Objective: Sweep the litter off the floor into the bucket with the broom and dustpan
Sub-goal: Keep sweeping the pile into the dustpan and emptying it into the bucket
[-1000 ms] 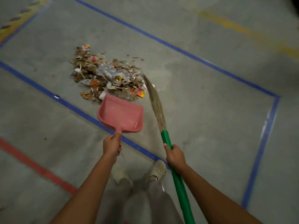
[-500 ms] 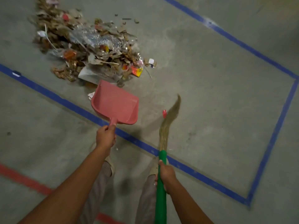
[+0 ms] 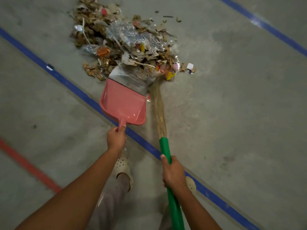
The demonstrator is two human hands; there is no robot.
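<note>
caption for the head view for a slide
Pink dustpan in left hand set at the litter, broom in right hand alongside

Concrete floor (image 3: pixel 232 113) w/ litter pile (image 3: pixel 129 44), blue tape lines (image 3: pixel 69 83)

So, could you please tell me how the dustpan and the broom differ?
The dustpan is pink and broad; the broom is long and thin, straw bristles on a green handle. The left hand grips the dustpan's short stub; the right hand grips the broom's handle. The dustpan's mouth meets the litter pile at its near edge; the broom's tip touches its right corner. Both point at the pile.
</note>
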